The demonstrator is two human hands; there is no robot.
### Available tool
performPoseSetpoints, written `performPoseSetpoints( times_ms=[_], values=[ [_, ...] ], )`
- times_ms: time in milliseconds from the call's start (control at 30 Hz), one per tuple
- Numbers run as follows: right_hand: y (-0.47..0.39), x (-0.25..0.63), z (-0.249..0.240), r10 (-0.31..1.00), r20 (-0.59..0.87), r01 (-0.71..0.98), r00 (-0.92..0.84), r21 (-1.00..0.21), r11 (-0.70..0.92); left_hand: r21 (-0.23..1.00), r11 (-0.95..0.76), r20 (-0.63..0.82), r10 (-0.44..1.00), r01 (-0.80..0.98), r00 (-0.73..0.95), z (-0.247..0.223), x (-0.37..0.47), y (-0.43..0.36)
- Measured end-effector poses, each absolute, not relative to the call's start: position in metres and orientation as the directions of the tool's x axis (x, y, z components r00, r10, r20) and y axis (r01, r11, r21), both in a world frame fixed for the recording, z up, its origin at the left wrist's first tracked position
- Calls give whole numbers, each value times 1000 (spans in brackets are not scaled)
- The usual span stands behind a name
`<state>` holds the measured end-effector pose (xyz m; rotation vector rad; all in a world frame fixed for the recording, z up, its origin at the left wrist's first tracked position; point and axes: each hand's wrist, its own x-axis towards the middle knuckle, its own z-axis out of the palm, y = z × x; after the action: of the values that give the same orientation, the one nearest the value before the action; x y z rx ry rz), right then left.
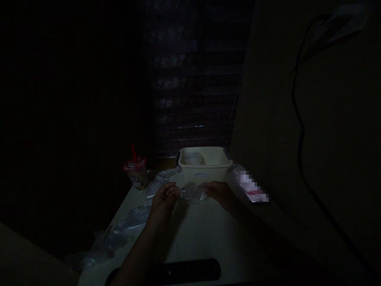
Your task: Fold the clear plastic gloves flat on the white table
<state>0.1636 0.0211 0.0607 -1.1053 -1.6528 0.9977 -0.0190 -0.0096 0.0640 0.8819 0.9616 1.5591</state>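
Note:
Between my two hands a small clear plastic bag [193, 193] is stretched above the table, just in front of a white plastic bin [205, 171]. My left hand [165, 198] pinches the bag's left edge, its other fingers loosely curled. At the opposite edge, the fingertips of my right hand [220, 192] are closed on the plastic. Inside the bin, on its left side, lies a bundle of clear plastic [193, 158]. Dim light hides the finer detail of the bag and whether anything is in it.
More clear plastic bags [131, 222] lie along the table's left edge. A drink cup [137, 174] with a red straw stands at the back left. A long black object [187, 271] lies at the near edge of the white table [205, 234]. A dark cord [300, 147] hangs at right.

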Motion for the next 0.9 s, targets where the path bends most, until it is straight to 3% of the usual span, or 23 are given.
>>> performPoseSetpoints(
  times_ms=[133,367,633,900],
  values=[
    [17,167,57,942,253,266,-219,-914,307,869,-83,13,989,-488,-144,67,-19,-14],
    [8,171,66,917,387,395,-93,-831,391,894,-173,82,970,-413,-229,62,-17,-17],
    [0,168,63,968,240,286,-72,-925,251,958,-150,133,987,-243,-85,52,-7,-28],
    [8,184,53,959,253,461,-127,-841,283,972,-124,72,967,-202,-245,38,-21,-15]
  ],
)
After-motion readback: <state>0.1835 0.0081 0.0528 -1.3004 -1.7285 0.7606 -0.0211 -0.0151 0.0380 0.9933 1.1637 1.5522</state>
